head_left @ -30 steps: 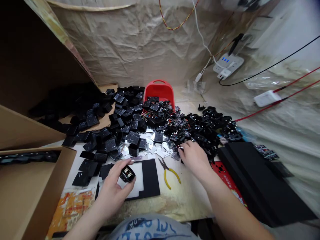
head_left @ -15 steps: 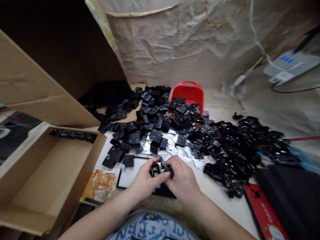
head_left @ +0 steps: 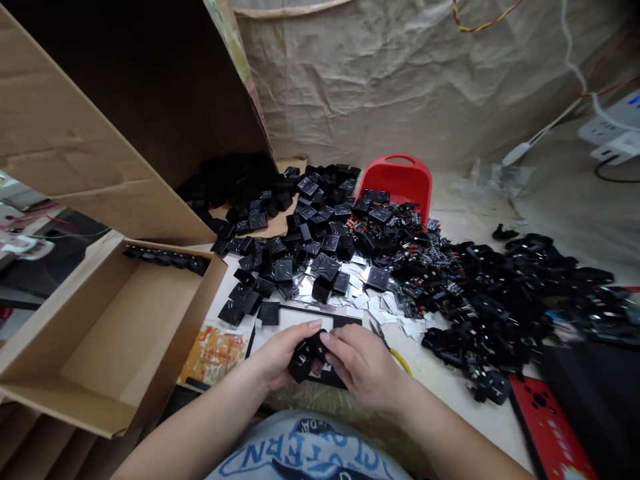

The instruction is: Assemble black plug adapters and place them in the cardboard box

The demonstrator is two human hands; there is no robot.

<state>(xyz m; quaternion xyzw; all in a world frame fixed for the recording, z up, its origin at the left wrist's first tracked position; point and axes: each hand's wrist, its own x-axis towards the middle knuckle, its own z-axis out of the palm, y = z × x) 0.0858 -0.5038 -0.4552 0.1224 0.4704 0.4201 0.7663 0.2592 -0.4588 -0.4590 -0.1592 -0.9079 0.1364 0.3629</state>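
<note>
My left hand (head_left: 280, 353) is closed round a black USB charger housing (head_left: 299, 365), with a small metallic port showing on its face. The fingers of my right hand (head_left: 360, 360) are pressed on a rounded black cover piece (head_left: 319, 343) against the housing's upper right side. Whether the two parts are fully joined, I cannot tell. Both hands are above a black-framed white board (head_left: 260, 337). Yellow-handled pliers (head_left: 400, 360) lie partly behind my right hand.
Black housings (head_left: 283, 270) are heaped ahead, near a red scoop-like tub (head_left: 420, 183) with small circuit parts (head_left: 415, 243) spilling out. Black plug parts (head_left: 495, 287) are piled at right. An open cardboard box (head_left: 165, 293) stands left, holding a row of black pieces (head_left: 165, 260).
The housing has been turned and lowered slightly, so its metal insides no longer show. My right fingers have shifted on the cover piece. The camera view has swung left.
</note>
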